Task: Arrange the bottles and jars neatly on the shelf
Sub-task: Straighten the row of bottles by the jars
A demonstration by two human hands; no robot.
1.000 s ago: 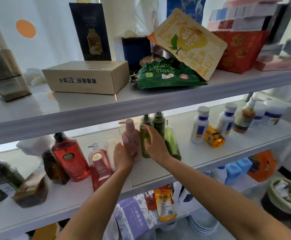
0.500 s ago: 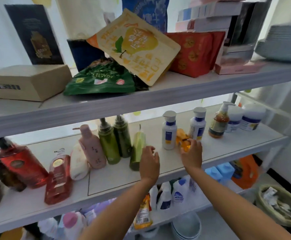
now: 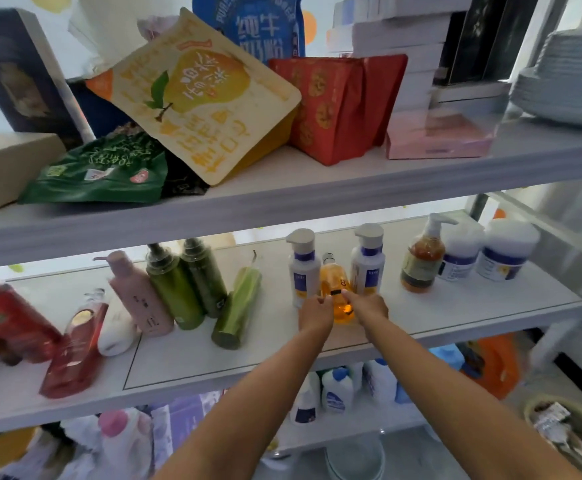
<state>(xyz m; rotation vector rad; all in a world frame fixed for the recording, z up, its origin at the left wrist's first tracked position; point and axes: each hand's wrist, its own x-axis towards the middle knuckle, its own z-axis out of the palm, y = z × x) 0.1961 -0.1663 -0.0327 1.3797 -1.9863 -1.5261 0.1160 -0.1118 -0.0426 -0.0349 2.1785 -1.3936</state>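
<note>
Seen from the head camera, the left hand (image 3: 315,311) and right hand (image 3: 369,306) pinched the orange bottle (image 3: 337,289) between two white bottles (image 3: 304,268) on the middle shelf (image 3: 282,355); the right end looked ordered; leftward, the light green bottle (image 3: 237,310) leaned, seemingly awaiting tidying.

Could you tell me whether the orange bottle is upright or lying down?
Upright: orange bottle stands cap up, base on the shelf; left hand and right hand hold its sides.

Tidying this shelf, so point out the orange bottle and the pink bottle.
orange bottle (image 3: 332,282), head view, upper part of its body.
pink bottle (image 3: 141,303), head view, middle of its body.
</note>
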